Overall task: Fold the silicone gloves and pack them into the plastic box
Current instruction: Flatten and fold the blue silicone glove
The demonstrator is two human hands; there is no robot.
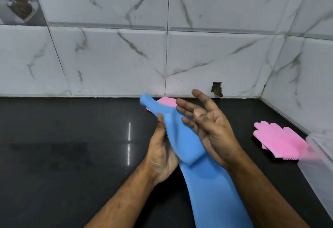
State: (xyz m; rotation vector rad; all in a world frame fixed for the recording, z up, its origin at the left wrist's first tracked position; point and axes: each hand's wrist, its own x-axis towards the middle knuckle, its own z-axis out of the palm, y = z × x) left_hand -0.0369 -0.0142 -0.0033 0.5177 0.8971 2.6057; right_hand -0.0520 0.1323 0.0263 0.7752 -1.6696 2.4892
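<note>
A long blue silicone glove is lifted above the black counter, its cuff trailing down to the bottom edge of the view. My left hand grips its left side, thumb on top. My right hand lies flat against the glove's right side with fingers spread. A pink glove lies on the counter at the right, partly inside the translucent plastic box at the right edge. Another pink glove peeks out behind the blue one near the wall.
The black polished counter meets marble-patterned wall tiles at the back and at the right corner. A small hole breaks the tile just above the counter.
</note>
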